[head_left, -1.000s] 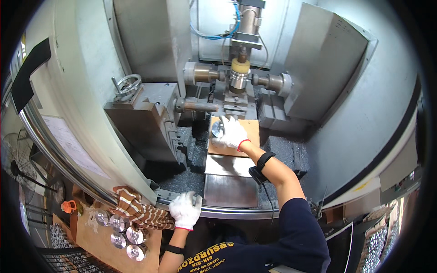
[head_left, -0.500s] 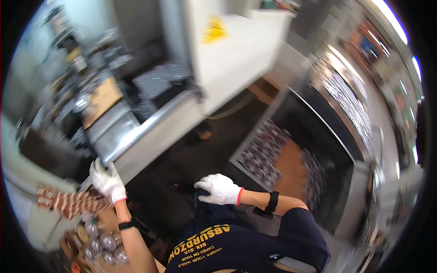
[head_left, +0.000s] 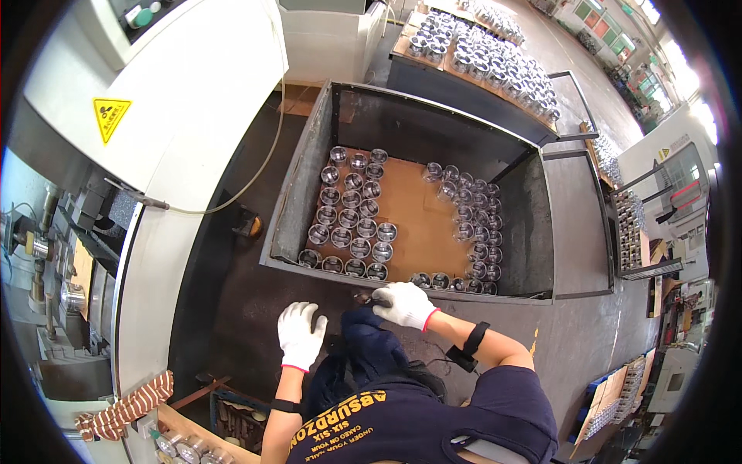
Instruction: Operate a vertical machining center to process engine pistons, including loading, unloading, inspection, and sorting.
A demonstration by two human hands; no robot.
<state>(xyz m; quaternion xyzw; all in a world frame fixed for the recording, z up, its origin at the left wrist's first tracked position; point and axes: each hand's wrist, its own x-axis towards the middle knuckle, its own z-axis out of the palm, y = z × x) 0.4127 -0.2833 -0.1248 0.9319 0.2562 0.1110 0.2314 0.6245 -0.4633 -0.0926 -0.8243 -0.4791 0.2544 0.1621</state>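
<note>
"Past the near rim of the dark bin (head_left: 527, 220), what is laid out?"

"Brown board (head_left: 421, 220), carrying upright metal cylinders (head_left: 361, 247): a block at left, a looser group at right, a few along the near wall. Bare board lies between. Similar pieces stand on the dark-sided desk (head_left: 464, 94) at the far side."

"And the state of each grip?"

"Left hand (head_left: 301, 334), white-gloved: near side, outside the bin, fingers bent and loosely spread, nothing visible between them. Right hand (head_left: 403, 305), likewise gloved: overlapping the near rim in this view, fingers curled; whether they pinch anything, or touch the rim, cannot be told. The cylinders of the near row are nearest to it, just beyond."

"How would such a cylinder handle?"

"Judging by the bright, hollow-looking metal: stiff, fairly heavy for its bulk, and slippery should any oil be present. Unlikely to break, though its finish could be marked by a knock against a neighbour."

"Where is it best held?"

"Around the outer wall, from above, thumb opposite fingers. Among crowded pieces, the side facing bare board should offer the most room for fingertips."
</note>
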